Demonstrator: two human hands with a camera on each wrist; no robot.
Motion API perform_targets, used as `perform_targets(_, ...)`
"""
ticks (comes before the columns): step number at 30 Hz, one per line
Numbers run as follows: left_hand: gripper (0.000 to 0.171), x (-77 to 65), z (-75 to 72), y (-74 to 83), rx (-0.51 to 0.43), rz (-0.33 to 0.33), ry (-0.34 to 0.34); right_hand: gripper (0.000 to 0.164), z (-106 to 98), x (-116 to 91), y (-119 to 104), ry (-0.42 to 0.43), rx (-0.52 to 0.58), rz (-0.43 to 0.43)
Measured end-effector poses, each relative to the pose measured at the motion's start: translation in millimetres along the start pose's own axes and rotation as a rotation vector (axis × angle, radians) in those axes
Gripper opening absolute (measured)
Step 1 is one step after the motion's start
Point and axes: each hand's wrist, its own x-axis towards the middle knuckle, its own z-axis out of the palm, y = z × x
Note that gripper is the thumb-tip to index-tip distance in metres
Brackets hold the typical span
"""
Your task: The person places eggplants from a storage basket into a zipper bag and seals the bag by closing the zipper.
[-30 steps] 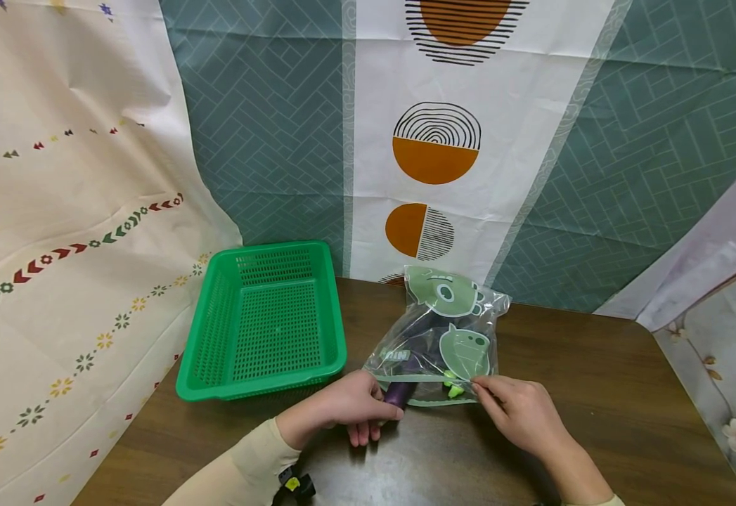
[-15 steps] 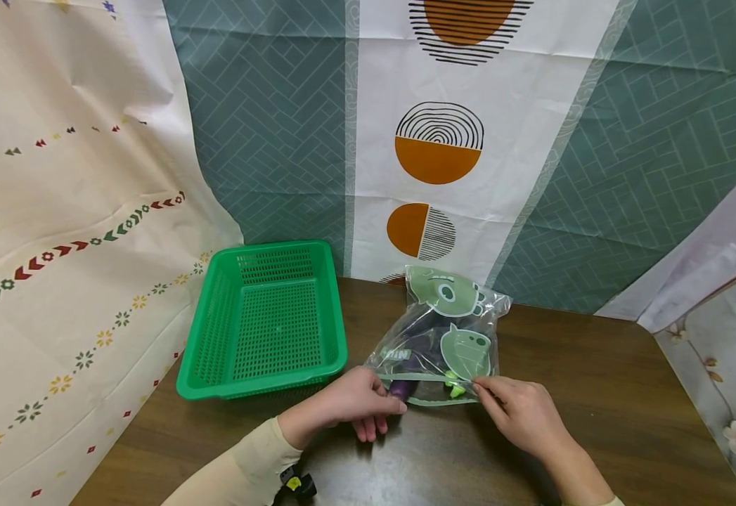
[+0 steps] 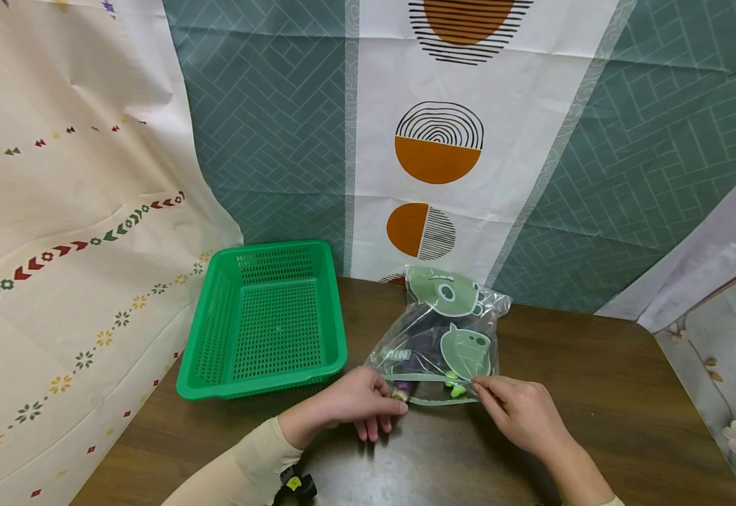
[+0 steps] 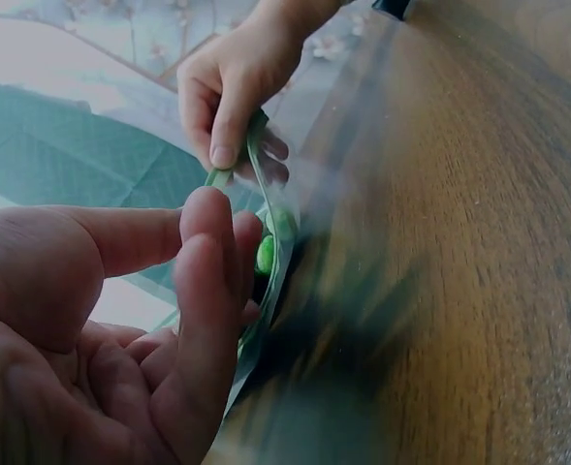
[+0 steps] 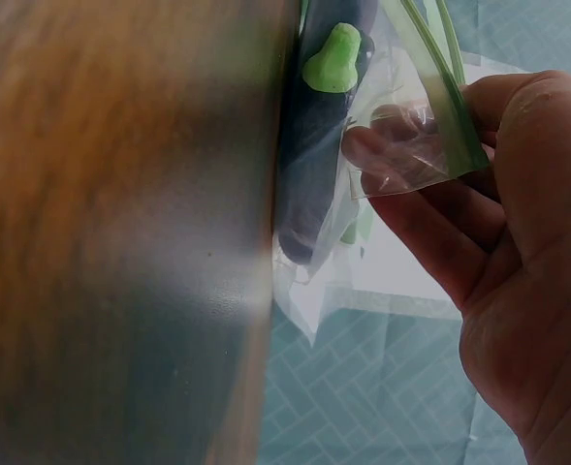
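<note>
A clear plastic zip bag (image 3: 434, 330) with green cartoon prints lies flat on the table, its mouth toward me. My right hand (image 3: 519, 411) pinches the right side of the mouth's upper rim, thumb against fingers (image 5: 416, 145). At the left corner of the mouth is my left hand (image 3: 358, 400), its thumb beside the pale end of a purple eggplant (image 3: 403, 391). In the left wrist view the left fingertips (image 4: 206, 218) come together at the rim; I cannot tell what they hold. Another dark, long eggplant (image 5: 309, 179) and a bright green knobbly piece (image 3: 455, 384) show inside.
A green plastic basket (image 3: 277, 327) with nothing in it stands left of the bag, close to the left arm. The brown wooden table (image 3: 570, 372) ends against a patterned cloth (image 3: 279, 140) behind. Further cloths hang at the left and right sides.
The purple eggplant has slid farther into the bag, and its pale end now shows by the left thumb. The left hand has shifted slightly right; the right hand keeps its hold.
</note>
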Motion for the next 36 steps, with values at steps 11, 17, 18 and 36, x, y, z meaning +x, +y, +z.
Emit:
perform_targets(11,0.038,2.7,0.6,-0.6,0.046,0.009,0.057,0.020,1.2,-1.0,0.7,0.009,0.006,-0.013)
perform_targets(17,0.035,5.9,3.6,-2.7,0.016,0.021,0.067,0.021,1.4,-0.6,1.0,0.010,0.011,-0.012)
perform_targets(18,0.034,6.1,3.9,-2.6,0.010,0.020,0.067,0.021,1.4,-0.6,1.1,0.008,0.010,-0.010)
perform_targets(36,0.032,12.5,6.6,0.4,0.097,0.018,0.105,0.019,0.7,-0.6,0.5,-0.008,-0.001,0.009)
